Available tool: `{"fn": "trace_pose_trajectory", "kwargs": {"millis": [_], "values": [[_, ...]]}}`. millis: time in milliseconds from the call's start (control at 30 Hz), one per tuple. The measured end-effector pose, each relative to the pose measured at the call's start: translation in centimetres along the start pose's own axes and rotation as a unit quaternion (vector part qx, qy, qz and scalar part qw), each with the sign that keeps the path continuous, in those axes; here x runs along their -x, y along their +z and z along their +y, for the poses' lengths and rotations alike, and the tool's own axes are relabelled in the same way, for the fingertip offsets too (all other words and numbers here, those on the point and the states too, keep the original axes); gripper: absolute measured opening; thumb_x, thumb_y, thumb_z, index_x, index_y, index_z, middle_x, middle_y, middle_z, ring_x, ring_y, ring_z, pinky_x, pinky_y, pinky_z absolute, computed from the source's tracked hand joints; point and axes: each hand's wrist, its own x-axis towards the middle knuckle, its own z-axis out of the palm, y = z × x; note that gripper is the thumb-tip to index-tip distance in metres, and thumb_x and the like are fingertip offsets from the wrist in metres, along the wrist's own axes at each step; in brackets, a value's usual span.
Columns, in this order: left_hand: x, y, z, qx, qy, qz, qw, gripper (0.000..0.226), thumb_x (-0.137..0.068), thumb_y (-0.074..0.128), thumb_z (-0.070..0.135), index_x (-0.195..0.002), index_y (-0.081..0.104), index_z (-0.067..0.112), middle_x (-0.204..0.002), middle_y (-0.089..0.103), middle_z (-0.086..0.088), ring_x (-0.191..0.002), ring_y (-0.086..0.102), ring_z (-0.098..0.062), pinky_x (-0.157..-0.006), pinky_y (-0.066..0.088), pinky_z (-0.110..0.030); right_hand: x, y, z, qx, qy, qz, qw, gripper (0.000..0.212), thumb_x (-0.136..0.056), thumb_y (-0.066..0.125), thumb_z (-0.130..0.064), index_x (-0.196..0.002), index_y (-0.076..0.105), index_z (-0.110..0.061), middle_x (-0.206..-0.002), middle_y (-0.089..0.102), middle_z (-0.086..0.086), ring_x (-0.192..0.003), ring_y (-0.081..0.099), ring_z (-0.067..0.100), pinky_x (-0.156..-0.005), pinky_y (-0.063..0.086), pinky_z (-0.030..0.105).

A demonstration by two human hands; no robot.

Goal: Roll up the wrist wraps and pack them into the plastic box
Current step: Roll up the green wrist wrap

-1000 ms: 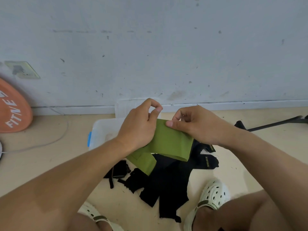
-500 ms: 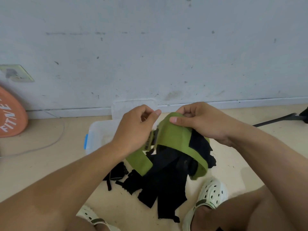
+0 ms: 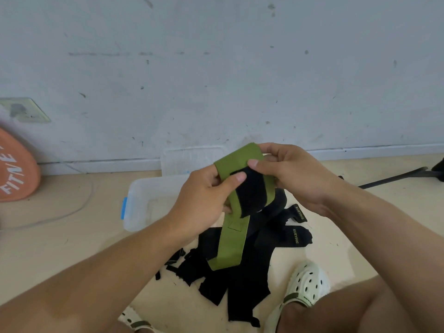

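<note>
A: Where's the green wrist wrap (image 3: 236,173) right now?

B: Up in the air above the floor (image 3: 72,239), over the near edge of the plastic box (image 3: 141,203). The left hand (image 3: 204,198) has its grip clamped on the wrap's left side, thumb pressing the black hook-and-loop patch (image 3: 252,193). The right hand (image 3: 293,174) pinches the folded top, thumb on the front.

A: How will it handle?

B: I'd judge it light, soft and floppy. The free tail (image 3: 230,246) hangs limp towards the pile of black wraps (image 3: 242,272) on the floor. The patch will likely snag on fabric.

A: So where to hold?

B: Probably keep thumb and fingers on both edges of the started roll, keeping tension on it, or it will spring loose. The box looks empty from here, though the hands hide part of it.
</note>
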Motion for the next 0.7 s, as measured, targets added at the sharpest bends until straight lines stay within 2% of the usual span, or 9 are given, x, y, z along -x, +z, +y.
{"fn": "trace_pose_trajectory", "kwargs": {"millis": [67, 167, 233, 333, 400, 467, 533, 700], "values": [[0.0, -0.2, 0.5, 0.083, -0.043, 0.025, 0.995, 0.024, -0.102, 0.063, 0.028, -0.119, 0.074, 0.016, -0.097, 0.081, -0.001, -0.085, 0.079, -0.018, -0.071, 0.064, -0.034, 0.2, -0.3, -0.1, 0.048, 0.023, -0.033, 0.998, 0.021, -0.098, 0.069, -0.024, -0.117, 0.07, -0.015, -0.099, 0.08, 0.005, -0.09, 0.077, 0.02, -0.08, 0.057, 0.031], [-0.6, -1.0, 0.6, 0.15, -0.098, 0.057, 0.982, 0.027, -0.102, 0.062, 0.032, -0.113, 0.074, 0.01, -0.098, 0.081, -0.006, -0.09, 0.079, -0.021, -0.083, 0.063, -0.039, 0.3, -0.5, 0.1, 0.148, 0.054, -0.072, 0.985, 0.03, -0.091, 0.075, -0.038, -0.108, 0.07, -0.013, -0.094, 0.079, 0.0, -0.091, 0.074, 0.014, -0.089, 0.057, 0.032], [-1.0, -1.4, 0.6, 0.182, -0.121, 0.066, 0.974, 0.032, -0.102, 0.063, 0.035, -0.114, 0.073, 0.008, -0.101, 0.081, -0.007, -0.095, 0.078, -0.021, -0.091, 0.061, -0.04, 0.3, -0.3, 0.3, 0.188, 0.059, -0.075, 0.978, 0.032, -0.089, 0.077, -0.039, -0.099, 0.069, -0.01, -0.092, 0.077, 0.005, -0.089, 0.071, 0.012, -0.097, 0.055, 0.035], [-1.2, -1.5, 0.7, 0.168, -0.125, 0.045, 0.977, 0.034, -0.101, 0.063, 0.04, -0.116, 0.073, 0.012, -0.105, 0.08, -0.004, -0.1, 0.077, -0.021, -0.093, 0.059, -0.042, 0.1, 0.1, 0.4, 0.141, 0.036, -0.037, 0.989, 0.021, -0.093, 0.075, -0.029, -0.097, 0.068, -0.01, -0.092, 0.077, 0.011, -0.085, 0.072, 0.016, -0.094, 0.058, 0.036], [-1.0, -1.3, 0.6, 0.123, -0.108, 0.03, 0.986, 0.027, -0.099, 0.065, 0.04, -0.113, 0.075, 0.018, -0.104, 0.08, 0.0, -0.099, 0.077, -0.02, -0.09, 0.061, -0.042, -0.2, 0.4, 0.4, 0.091, 0.031, -0.011, 0.995, 0.016, -0.097, 0.07, -0.025, -0.098, 0.068, -0.01, -0.087, 0.075, 0.009, -0.082, 0.07, 0.017, -0.086, 0.058, 0.032], [-0.8, -1.1, 0.4, 0.074, -0.087, 0.02, 0.993, 0.022, -0.097, 0.068, 0.038, -0.113, 0.075, 0.025, -0.104, 0.08, 0.005, -0.098, 0.077, -0.017, -0.092, 0.06, -0.043, -0.4, 0.4, 0.3, 0.045, 0.035, 0.007, 0.998, 0.015, -0.099, 0.067, -0.023, -0.102, 0.068, -0.009, -0.088, 0.074, 0.007, -0.079, 0.068, 0.018, -0.075, 0.058, 0.027], [-0.7, -1.0, 0.3, 0.058, -0.077, 0.017, 0.995, 0.019, -0.096, 0.07, 0.034, -0.113, 0.075, 0.027, -0.104, 0.08, 0.008, -0.098, 0.077, -0.015, -0.096, 0.059, -0.045, -0.5, 0.3, 0.2, 0.025, 0.037, 0.012, 0.999, 0.018, -0.1, 0.066, -0.021, -0.11, 0.069, -0.006, -0.092, 0.076, 0.008, -0.079, 0.067, 0.019, -0.071, 0.057, 0.026], [-0.9, -1.3, 0.3, 0.092, -0.081, 0.023, 0.992, 0.018, -0.1, 0.067, 0.028, -0.115, 0.075, 0.023, -0.106, 0.08, 0.003, -0.102, 0.076, -0.021, -0.099, 0.057, -0.051, -0.2, 0.3, 0.3, 0.052, 0.042, -0.033, 0.997, 0.027, -0.095, 0.072, -0.026, -0.121, 0.067, -0.02, -0.102, 0.08, 0.006, -0.089, 0.073, 0.021, -0.084, 0.058, 0.031]]}}
